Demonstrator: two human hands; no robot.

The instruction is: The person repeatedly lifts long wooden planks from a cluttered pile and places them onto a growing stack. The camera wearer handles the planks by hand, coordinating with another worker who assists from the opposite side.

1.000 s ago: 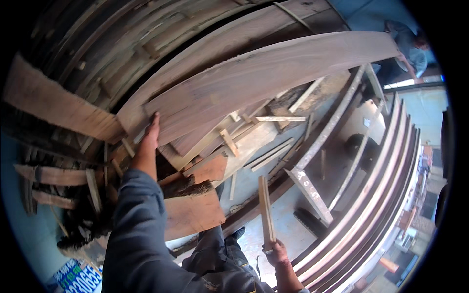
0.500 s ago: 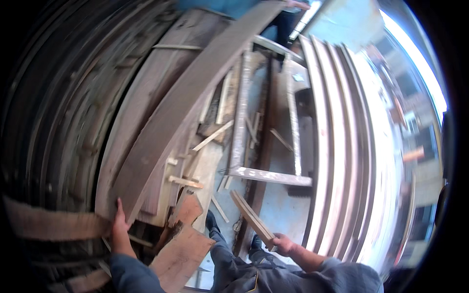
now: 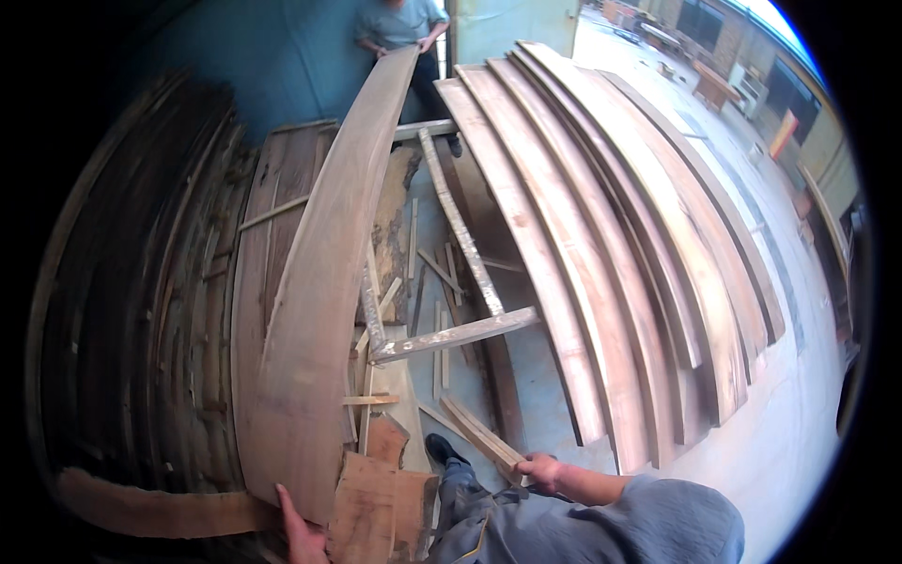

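A long, wide plank (image 3: pixel 324 273) slants from the lower left toward the far side. My left hand (image 3: pixel 303 534) grips its near end, thumb on top; the fingers beneath are hidden. At the far end, another person (image 3: pixel 402 23) holds the plank with both hands. My right hand (image 3: pixel 539 472) is closed around the near ends of a few thin wooden strips (image 3: pixel 479 430), which point forward and left over the floor. Short board offcuts (image 3: pixel 365 503) lie right beside my left hand, below the plank's near edge.
A metal frame (image 3: pixel 456 335) stands in the middle, with loose sticks around it. Several planks (image 3: pixel 601 254) lie side by side on the right. Dark stacked boards (image 3: pixel 122 310) fill the left, and a curved board (image 3: pixel 169 508) juts out at lower left.
The view has shifted, bringing the other person into sight. The held plank lies at a steeper angle in the picture, its near end and my left hand lower. My right hand keeps the strips.
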